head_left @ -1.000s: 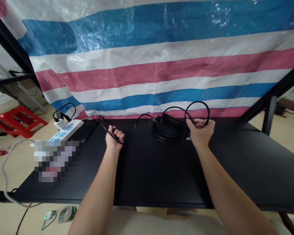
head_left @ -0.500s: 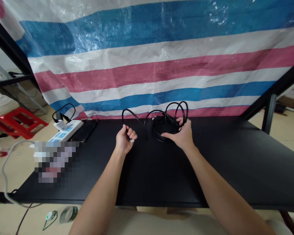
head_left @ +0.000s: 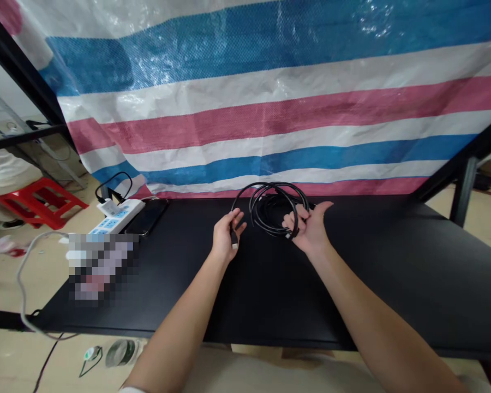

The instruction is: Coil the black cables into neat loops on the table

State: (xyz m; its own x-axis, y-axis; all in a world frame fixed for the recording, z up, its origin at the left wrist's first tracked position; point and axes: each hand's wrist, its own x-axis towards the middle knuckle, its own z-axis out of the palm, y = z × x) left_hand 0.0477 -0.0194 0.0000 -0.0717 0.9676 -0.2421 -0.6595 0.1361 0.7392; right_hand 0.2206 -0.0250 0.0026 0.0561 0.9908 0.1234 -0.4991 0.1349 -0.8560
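The left hand point(head_left: 226, 237) is closed in a grip on what appears to be a cable plug point(head_left: 234, 239). The coiled black cable point(head_left: 272, 210) is held over the far part of the black desk point(head_left: 372, 267), its strands clenched by the right hand point(head_left: 311, 228).

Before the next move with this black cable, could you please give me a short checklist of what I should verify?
Left hand grip on the cable plug: ok, the plug sits between the fingers.
Right hand grip on the black cable coil: ok, loops are gathered in it.
Loops free of knots: cannot tell, they overlap too closely.
Coil lifted off the table: cannot tell from this view.
Power strip and smartphone apart from the coil: ok.
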